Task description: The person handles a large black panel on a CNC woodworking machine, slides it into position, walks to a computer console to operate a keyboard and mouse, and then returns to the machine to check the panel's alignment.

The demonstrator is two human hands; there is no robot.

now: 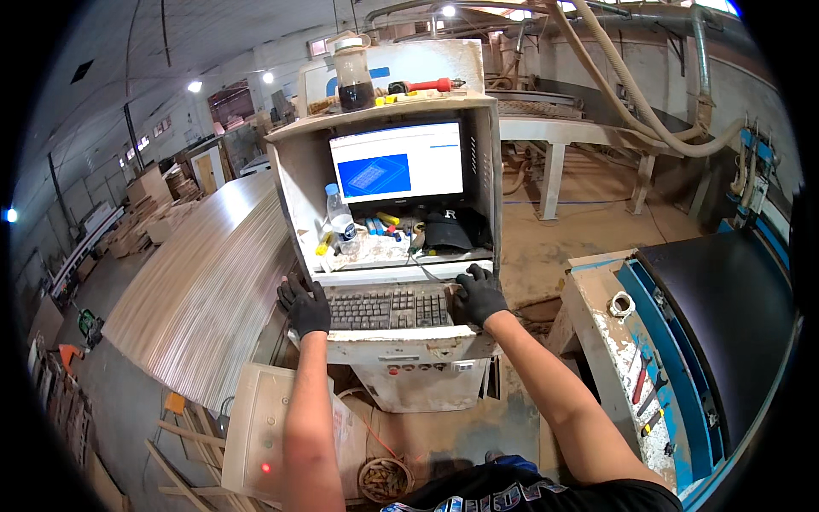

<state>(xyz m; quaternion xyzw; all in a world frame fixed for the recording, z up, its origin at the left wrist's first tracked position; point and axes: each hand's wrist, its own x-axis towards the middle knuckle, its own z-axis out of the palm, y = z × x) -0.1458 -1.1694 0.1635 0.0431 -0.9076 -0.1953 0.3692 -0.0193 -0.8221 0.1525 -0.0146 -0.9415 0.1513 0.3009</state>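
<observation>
A dusty black keyboard [388, 309] lies on the pulled-out tray of a white machine cabinet [299, 196]. My left hand [304, 309], in a black glove, rests palm down at the keyboard's left end, fingers spread and holding nothing. At the other end, my right hand [480, 295], gloved alike, is curled palm down over the tray; whatever lies under it is hidden. A thin cable runs from the shelf toward that hand. Above the keyboard stands a lit monitor [397, 162] showing a blue panel with a line drawing.
On the shelf are a water bottle [339, 213], a black cap [456, 229] and small clutter. A jar of dark liquid [353, 77] and a red tool [426, 86] sit on top. Stacked boards [205, 282] stand left; a machine bench with hand tools [644, 380] is at right.
</observation>
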